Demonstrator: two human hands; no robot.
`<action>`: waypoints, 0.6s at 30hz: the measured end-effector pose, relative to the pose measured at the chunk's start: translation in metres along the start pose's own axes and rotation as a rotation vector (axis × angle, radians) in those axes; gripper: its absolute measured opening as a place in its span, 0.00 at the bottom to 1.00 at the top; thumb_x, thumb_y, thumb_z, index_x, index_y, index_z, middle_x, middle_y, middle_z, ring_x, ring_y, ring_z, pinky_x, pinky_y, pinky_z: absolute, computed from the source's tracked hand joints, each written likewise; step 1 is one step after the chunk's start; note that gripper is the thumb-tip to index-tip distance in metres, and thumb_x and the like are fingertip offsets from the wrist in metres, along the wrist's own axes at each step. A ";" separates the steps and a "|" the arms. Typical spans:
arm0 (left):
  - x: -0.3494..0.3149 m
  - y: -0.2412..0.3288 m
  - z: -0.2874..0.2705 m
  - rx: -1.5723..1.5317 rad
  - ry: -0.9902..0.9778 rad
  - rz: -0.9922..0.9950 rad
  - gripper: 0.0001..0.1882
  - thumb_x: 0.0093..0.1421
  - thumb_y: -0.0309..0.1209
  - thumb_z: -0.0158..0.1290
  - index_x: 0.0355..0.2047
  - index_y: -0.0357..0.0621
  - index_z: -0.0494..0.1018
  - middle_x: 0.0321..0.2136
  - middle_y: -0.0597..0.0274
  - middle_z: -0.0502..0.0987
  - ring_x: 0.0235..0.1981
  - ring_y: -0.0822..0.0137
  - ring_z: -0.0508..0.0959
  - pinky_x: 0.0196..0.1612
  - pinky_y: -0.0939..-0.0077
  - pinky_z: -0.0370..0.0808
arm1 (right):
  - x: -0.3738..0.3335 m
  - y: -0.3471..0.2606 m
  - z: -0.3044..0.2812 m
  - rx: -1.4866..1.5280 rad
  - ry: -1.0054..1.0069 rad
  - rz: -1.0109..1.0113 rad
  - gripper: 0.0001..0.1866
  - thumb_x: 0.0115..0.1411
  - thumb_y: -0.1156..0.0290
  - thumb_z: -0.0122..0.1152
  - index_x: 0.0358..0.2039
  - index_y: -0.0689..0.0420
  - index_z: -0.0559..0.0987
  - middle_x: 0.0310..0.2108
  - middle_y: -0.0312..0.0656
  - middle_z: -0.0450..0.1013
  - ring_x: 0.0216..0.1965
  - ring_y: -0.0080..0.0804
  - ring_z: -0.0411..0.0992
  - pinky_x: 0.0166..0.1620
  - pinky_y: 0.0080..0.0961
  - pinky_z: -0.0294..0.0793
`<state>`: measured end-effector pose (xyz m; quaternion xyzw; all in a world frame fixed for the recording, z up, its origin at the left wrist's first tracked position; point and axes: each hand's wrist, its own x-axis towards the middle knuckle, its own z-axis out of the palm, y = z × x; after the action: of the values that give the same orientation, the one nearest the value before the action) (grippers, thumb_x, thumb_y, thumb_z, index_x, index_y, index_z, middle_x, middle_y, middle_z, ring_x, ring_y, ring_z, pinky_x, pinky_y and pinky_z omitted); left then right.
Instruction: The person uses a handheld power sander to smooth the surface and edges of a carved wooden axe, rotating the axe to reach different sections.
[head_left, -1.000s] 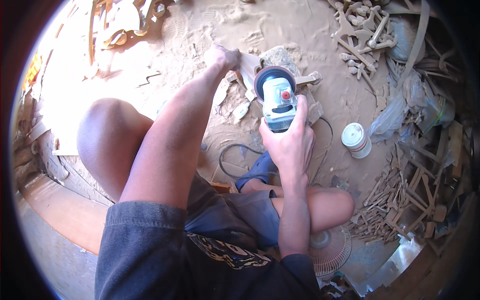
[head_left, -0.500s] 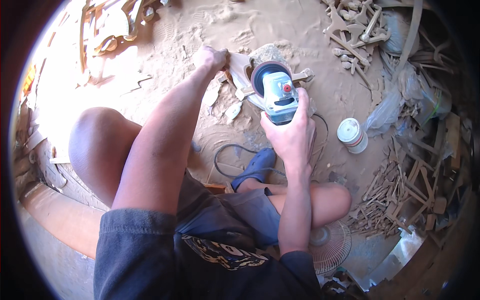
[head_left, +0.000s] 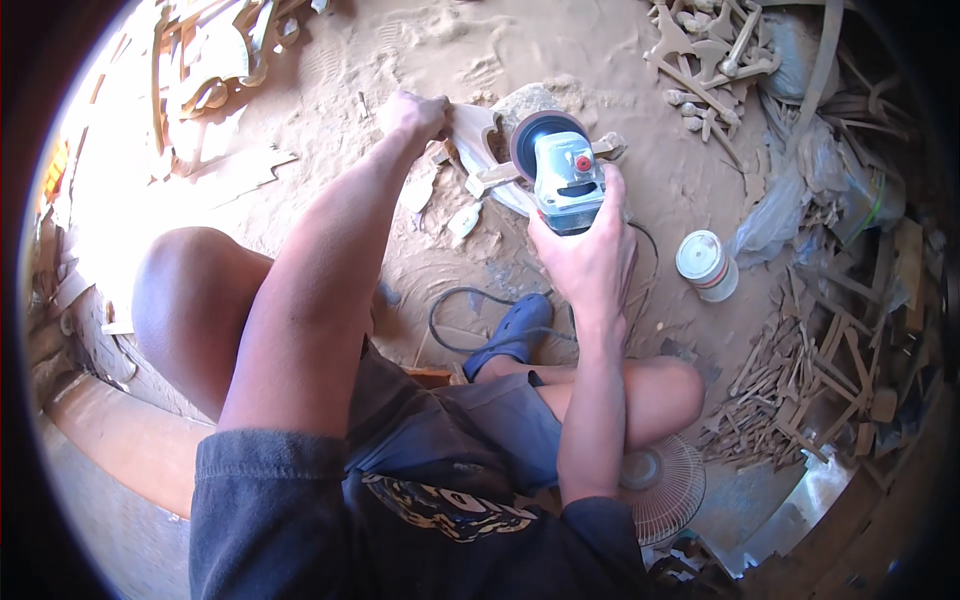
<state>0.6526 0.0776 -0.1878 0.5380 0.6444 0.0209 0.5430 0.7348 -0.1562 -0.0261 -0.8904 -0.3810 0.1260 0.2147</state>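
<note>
- Pale curved wooden piece [head_left: 472,130]: it lies low in front of me, its notched edge turned toward the disc.
- Blue-grey angle grinder with a red round button [head_left: 570,175]: over the wood's right part. Its dark disc with a brown rim [head_left: 523,148] covers that edge, so I cannot tell whether they touch.
- My right hand [head_left: 590,252]: right of the wood and nearer me, fingers and thumb wrapped round the grinder's body.
- My left hand [head_left: 415,115]: at the wood's far left end, fingers curled in and gripping it; the tips are hidden.
- Pale rough stone [head_left: 530,103]: just beyond the wood.
- Tan dusty floor [head_left: 560,45]: spreads beyond the wood and around it.
- White lidded cylindrical tub [head_left: 703,258]: right of the wood, well apart; I cannot read its side.
- Black cord [head_left: 450,297] and blue rubber clog [head_left: 515,328]: nearer me than the wood, the cord looping by the clog.
- Heap of carved brown wooden parts [head_left: 710,55]: beyond the wood, to its right.
- Dark shirt [head_left: 270,530] on me: nearer than the wood, its gold-and-white print [head_left: 450,508] creased.
</note>
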 end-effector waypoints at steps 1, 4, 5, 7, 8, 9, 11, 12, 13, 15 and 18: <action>0.001 -0.002 0.001 -0.031 0.007 0.006 0.20 0.62 0.46 0.66 0.30 0.38 0.86 0.25 0.55 0.86 0.21 0.70 0.82 0.25 0.72 0.79 | 0.002 0.002 -0.002 0.031 -0.004 0.030 0.44 0.50 0.64 0.79 0.65 0.62 0.67 0.47 0.60 0.81 0.46 0.57 0.82 0.48 0.48 0.81; 0.009 -0.007 0.001 -0.033 0.019 0.002 0.20 0.63 0.46 0.66 0.29 0.38 0.86 0.24 0.56 0.86 0.20 0.70 0.81 0.24 0.72 0.77 | 0.006 0.008 -0.001 0.091 -0.011 0.061 0.45 0.50 0.64 0.79 0.65 0.63 0.67 0.48 0.60 0.80 0.47 0.56 0.82 0.49 0.47 0.81; 0.008 -0.005 0.002 -0.003 0.020 -0.011 0.20 0.63 0.45 0.65 0.29 0.37 0.86 0.24 0.56 0.86 0.19 0.70 0.80 0.23 0.72 0.76 | 0.007 0.010 -0.002 0.116 -0.015 0.065 0.45 0.50 0.64 0.78 0.65 0.63 0.67 0.49 0.61 0.80 0.47 0.56 0.82 0.49 0.46 0.81; 0.006 -0.003 0.003 0.006 0.006 -0.004 0.21 0.63 0.46 0.65 0.28 0.37 0.86 0.24 0.56 0.85 0.18 0.70 0.79 0.22 0.72 0.75 | 0.005 0.008 -0.003 0.100 -0.017 0.068 0.45 0.50 0.64 0.79 0.66 0.64 0.66 0.50 0.62 0.80 0.49 0.56 0.82 0.50 0.46 0.80; 0.004 -0.002 0.003 0.014 -0.004 0.002 0.22 0.63 0.47 0.64 0.28 0.37 0.86 0.23 0.56 0.85 0.17 0.71 0.78 0.21 0.72 0.74 | 0.004 0.007 -0.003 0.086 -0.021 0.069 0.46 0.49 0.64 0.79 0.66 0.64 0.66 0.51 0.62 0.79 0.50 0.56 0.81 0.52 0.45 0.80; 0.002 0.000 0.003 0.016 -0.006 0.003 0.22 0.63 0.47 0.64 0.28 0.37 0.86 0.23 0.56 0.85 0.17 0.71 0.78 0.21 0.72 0.74 | 0.005 0.008 -0.003 0.086 -0.019 0.071 0.46 0.49 0.64 0.79 0.66 0.64 0.66 0.51 0.62 0.79 0.50 0.56 0.81 0.52 0.45 0.80; 0.002 0.000 0.002 0.050 0.028 -0.017 0.23 0.62 0.49 0.64 0.26 0.38 0.85 0.22 0.58 0.84 0.15 0.72 0.76 0.19 0.73 0.73 | 0.008 0.009 -0.003 0.087 -0.037 0.106 0.47 0.49 0.64 0.79 0.66 0.65 0.66 0.52 0.63 0.78 0.52 0.56 0.80 0.53 0.45 0.79; 0.004 -0.002 0.002 0.052 0.030 -0.018 0.23 0.62 0.49 0.64 0.26 0.38 0.85 0.22 0.58 0.84 0.15 0.72 0.76 0.19 0.73 0.73 | 0.009 0.009 -0.001 0.090 -0.038 0.107 0.47 0.49 0.64 0.79 0.66 0.65 0.66 0.52 0.63 0.78 0.52 0.56 0.80 0.53 0.45 0.79; 0.007 -0.005 0.003 0.037 0.045 -0.016 0.24 0.62 0.50 0.63 0.25 0.38 0.85 0.21 0.59 0.84 0.15 0.72 0.75 0.19 0.73 0.72 | 0.010 0.010 0.000 0.063 -0.024 0.099 0.47 0.49 0.65 0.79 0.66 0.66 0.66 0.52 0.62 0.78 0.52 0.56 0.80 0.53 0.45 0.79; 0.005 -0.001 0.003 0.024 0.054 -0.009 0.25 0.62 0.50 0.63 0.24 0.38 0.85 0.21 0.59 0.83 0.14 0.73 0.74 0.19 0.73 0.71 | 0.012 0.018 0.002 0.033 -0.002 0.097 0.47 0.49 0.65 0.79 0.66 0.66 0.66 0.52 0.62 0.79 0.53 0.55 0.80 0.54 0.45 0.79; 0.004 0.002 0.002 0.085 0.033 -0.080 0.20 0.62 0.45 0.63 0.26 0.39 0.85 0.20 0.60 0.85 0.19 0.69 0.83 0.29 0.73 0.83 | 0.017 0.031 0.004 0.192 0.038 0.089 0.46 0.48 0.65 0.79 0.65 0.66 0.66 0.51 0.62 0.79 0.51 0.56 0.80 0.54 0.45 0.79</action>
<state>0.6562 0.0804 -0.1903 0.5339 0.6745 -0.0192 0.5095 0.7642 -0.1624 -0.0456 -0.8842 -0.3229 0.1543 0.3003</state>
